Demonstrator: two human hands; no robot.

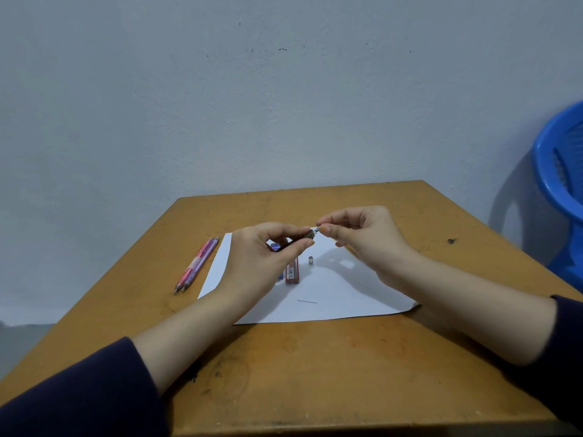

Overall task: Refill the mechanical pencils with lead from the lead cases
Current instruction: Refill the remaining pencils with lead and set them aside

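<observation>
The mechanical pencil (308, 234) is gripped by its barrel in the left hand (262, 257) above the paper (347, 294); its end piece (317, 229) is pinched by the right hand (362, 238). At six o'clock a loose lead (306, 301) is seen (likely brittle, best pinched gently mid-length).

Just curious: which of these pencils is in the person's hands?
The dark brownish pencil: the left hand grips it and the right hand pinches its end. The two pink and purple pencils lie side by side on the wooden table.
</observation>
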